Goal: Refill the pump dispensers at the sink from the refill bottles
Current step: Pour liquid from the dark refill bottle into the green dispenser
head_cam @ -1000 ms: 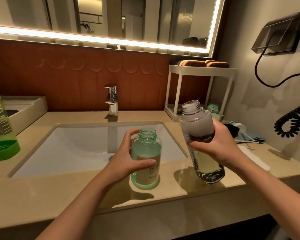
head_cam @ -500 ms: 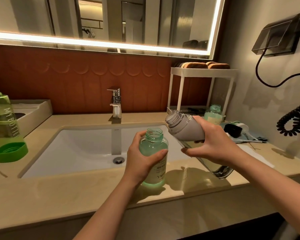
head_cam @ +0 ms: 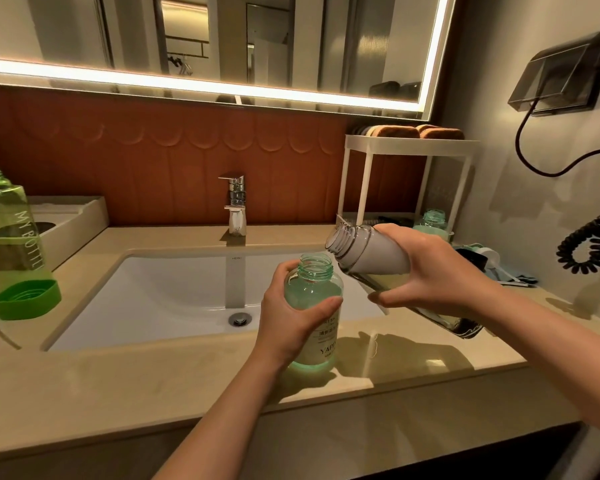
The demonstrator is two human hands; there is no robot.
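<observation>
A green-tinted dispenser bottle [head_cam: 315,296] with its pump off and its mouth open stands on the counter in front of the sink. My left hand [head_cam: 288,318] grips its body. My right hand [head_cam: 430,275] holds a clear refill bottle [head_cam: 368,254] with a grey sleeve, tilted steeply, its open mouth just above and right of the dispenser's mouth. Yellowish liquid sits in the refill bottle's lower part. A second open green dispenser bottle [head_cam: 432,221] stands under the white rack.
The white sink basin [head_cam: 174,296] and chrome tap [head_cam: 236,206] lie behind the bottles. A large green bottle [head_cam: 9,233] and its green cap [head_cam: 26,299] stand at the left. A white rack [head_cam: 406,150] and a coiled black cord [head_cam: 589,240] are on the right.
My right hand has tipped the refill bottle from upright to steeply tilted, bringing its mouth close over the dispenser bottle. My left hand keeps holding the dispenser.
</observation>
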